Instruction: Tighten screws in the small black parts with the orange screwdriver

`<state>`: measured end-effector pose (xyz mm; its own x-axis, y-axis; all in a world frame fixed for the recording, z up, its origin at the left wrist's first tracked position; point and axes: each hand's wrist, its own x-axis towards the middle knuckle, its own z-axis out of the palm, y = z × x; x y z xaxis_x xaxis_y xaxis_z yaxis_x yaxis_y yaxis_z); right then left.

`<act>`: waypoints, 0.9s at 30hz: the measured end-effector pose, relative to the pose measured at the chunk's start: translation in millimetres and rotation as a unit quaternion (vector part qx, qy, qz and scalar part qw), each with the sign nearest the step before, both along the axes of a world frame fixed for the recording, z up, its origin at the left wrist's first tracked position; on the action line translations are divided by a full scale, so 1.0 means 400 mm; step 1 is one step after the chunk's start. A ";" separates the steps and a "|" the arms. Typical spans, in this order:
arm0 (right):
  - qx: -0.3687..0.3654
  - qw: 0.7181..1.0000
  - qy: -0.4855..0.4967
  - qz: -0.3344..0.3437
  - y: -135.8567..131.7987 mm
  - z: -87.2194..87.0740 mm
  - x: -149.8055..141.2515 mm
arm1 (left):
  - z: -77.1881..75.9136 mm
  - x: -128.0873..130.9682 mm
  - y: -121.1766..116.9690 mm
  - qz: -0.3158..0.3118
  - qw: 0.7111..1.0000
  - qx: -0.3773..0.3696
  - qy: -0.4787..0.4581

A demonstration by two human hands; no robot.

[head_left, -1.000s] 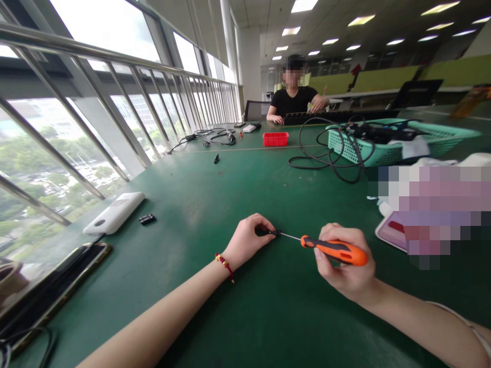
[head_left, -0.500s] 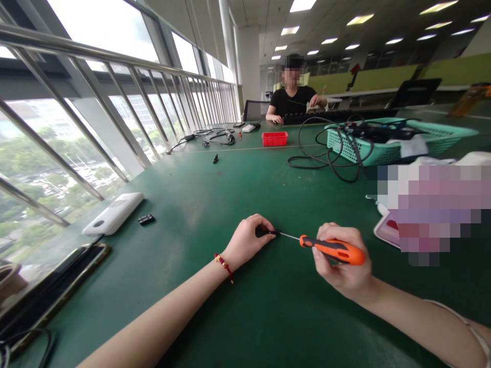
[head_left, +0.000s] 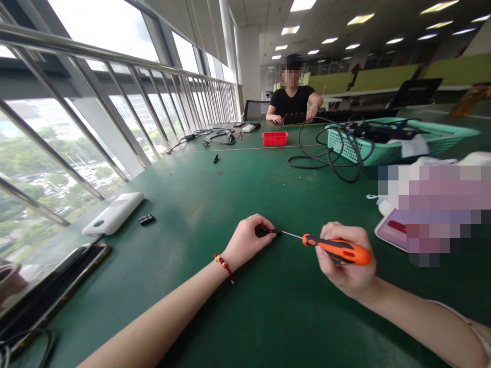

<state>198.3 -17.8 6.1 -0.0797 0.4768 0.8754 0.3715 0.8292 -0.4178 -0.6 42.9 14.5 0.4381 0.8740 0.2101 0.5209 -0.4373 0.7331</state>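
My left hand [head_left: 251, 240] rests on the green table and pinches a small black part [head_left: 276, 232] between thumb and fingers. Most of that part is hidden, so its kind cannot be made out. My right hand [head_left: 347, 260] is wrapped round the orange and black handle of a screwdriver [head_left: 341, 249]. The screwdriver lies nearly level, its thin shaft pointing left, and its tip meets the right end of the black part. Off to the left on the table is another small black piece [head_left: 146, 220].
At left lie a white power bank [head_left: 115, 212] and a phone [head_left: 57, 294]. A red bin [head_left: 275, 139] and a small black piece [head_left: 216, 159] sit farther back. Black cables spill from a turquoise basket [head_left: 347, 148] at right. Across the table sits a person [head_left: 293, 102].
My right hand and the screwdriver have shifted slightly right. My left hand keeps its place, with a little more of the black part showing. The person opposite has lowered one hand.
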 end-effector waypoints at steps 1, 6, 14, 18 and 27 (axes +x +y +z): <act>0.001 1.000 -0.001 -0.001 0.000 0.001 0.000 | 0.001 0.001 -0.001 0.001 1.000 0.000 0.000; -0.010 1.000 0.000 -0.016 0.003 -0.004 0.000 | 0.005 0.003 -0.003 0.001 1.000 0.004 -0.006; -0.042 0.998 0.016 -0.043 -0.002 -0.001 0.000 | 0.005 0.000 -0.002 -0.007 1.000 0.008 -0.013; -0.051 0.995 0.006 -0.090 -0.009 0.008 -0.002 | 0.001 0.000 0.000 -0.011 1.000 0.008 -0.016; -0.010 0.995 0.014 -0.099 -0.007 0.000 -0.005 | -0.005 -0.001 0.001 -0.012 0.999 0.004 -0.030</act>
<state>196.3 -20.6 6.1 0.0406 0.4985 0.8659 0.5146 0.7325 -0.4458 -1.1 43.3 12.6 0.4457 0.8613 0.2439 0.4658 -0.4558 0.7585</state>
